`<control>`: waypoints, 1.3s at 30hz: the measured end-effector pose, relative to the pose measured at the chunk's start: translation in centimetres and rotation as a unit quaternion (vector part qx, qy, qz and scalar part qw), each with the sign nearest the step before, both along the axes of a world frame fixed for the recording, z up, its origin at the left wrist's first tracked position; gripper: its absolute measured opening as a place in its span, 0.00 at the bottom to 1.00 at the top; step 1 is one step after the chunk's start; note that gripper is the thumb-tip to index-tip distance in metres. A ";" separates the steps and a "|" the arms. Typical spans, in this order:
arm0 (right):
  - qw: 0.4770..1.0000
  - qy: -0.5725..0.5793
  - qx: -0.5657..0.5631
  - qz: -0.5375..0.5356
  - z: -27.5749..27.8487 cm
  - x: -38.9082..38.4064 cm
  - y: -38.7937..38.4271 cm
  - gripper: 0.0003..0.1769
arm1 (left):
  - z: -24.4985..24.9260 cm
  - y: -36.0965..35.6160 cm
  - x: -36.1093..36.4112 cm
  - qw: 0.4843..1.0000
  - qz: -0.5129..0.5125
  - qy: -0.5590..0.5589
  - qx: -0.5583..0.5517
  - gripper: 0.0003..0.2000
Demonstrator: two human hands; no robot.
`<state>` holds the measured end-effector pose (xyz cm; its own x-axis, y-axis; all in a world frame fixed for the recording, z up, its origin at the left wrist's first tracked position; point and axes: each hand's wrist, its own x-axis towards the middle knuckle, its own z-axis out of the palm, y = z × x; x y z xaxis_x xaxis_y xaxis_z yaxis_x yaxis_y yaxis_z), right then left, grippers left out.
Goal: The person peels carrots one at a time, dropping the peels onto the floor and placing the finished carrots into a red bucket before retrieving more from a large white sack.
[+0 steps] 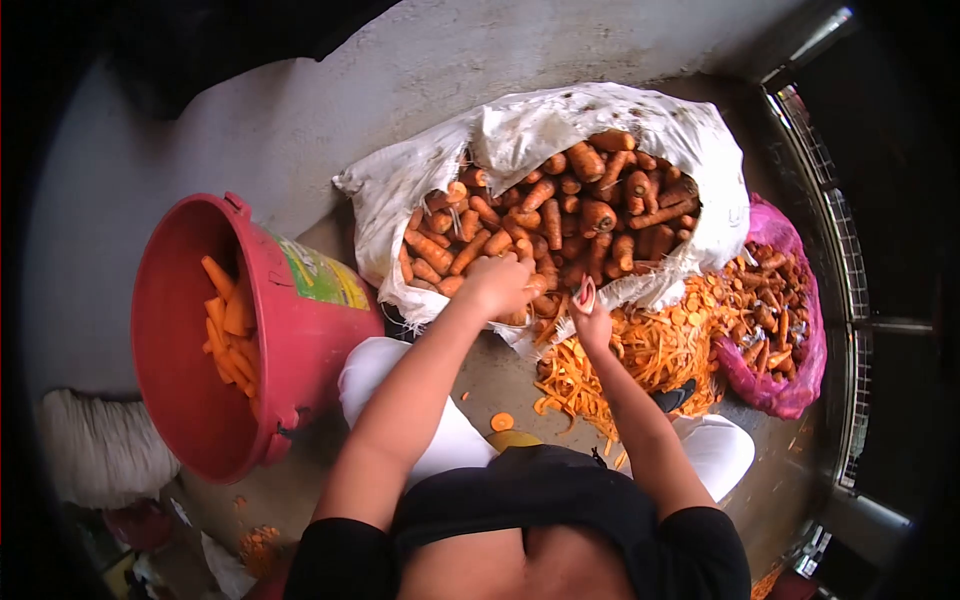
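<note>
A large white woven sack (520,125) lies open on its side, full of unpeeled carrots (552,222). At the sack's lower lip, my left hand (495,285) reaches in among them, its fingers curled round a carrot and partly hidden. My right hand (592,322) is closed on a small reddish peeler (585,294), held just in front of the sack's mouth. Below and beside that hand spreads a heap of orange carrot peels (640,350), with cut round ends mixed in.
To the left a big red bucket (300,345) is tipped toward me, with peeled carrots (232,325) inside. A pink bag (810,350) of small carrots and pieces stands at the right. A carrot slice (502,422) lies on the floor. A wall rises behind the sack.
</note>
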<state>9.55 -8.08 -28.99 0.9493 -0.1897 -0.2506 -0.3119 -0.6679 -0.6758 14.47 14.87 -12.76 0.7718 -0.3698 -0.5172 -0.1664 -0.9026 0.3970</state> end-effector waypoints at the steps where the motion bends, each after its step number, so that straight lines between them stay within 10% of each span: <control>1: 0.999 -0.026 -0.033 0.007 0.1 1.9 0.9 0.22 | -0.4 -0.1 -0.2 1.000 0.011 -0.007 -0.012 0.23; 16: 0.989 0.055 -0.126 -0.052 -7.1 13.7 6.8 0.23 | 0.4 1.7 -1.4 0.997 0.018 -0.025 -0.072 0.25; 26: 0.982 -0.027 0.175 -0.073 -7.3 13.6 4.4 0.13 | 0.6 1.9 -0.5 0.998 0.028 -0.057 0.001 0.20; 32: 0.876 0.076 0.475 -0.012 2.4 8.3 0.9 0.25 | 1.8 3.3 0.6 0.997 0.063 -0.036 0.032 0.26; 39: 0.916 0.087 0.359 0.158 14.7 2.8 -2.5 0.17 | 2.6 0.5 -2.6 0.967 -0.034 -0.243 -0.065 0.44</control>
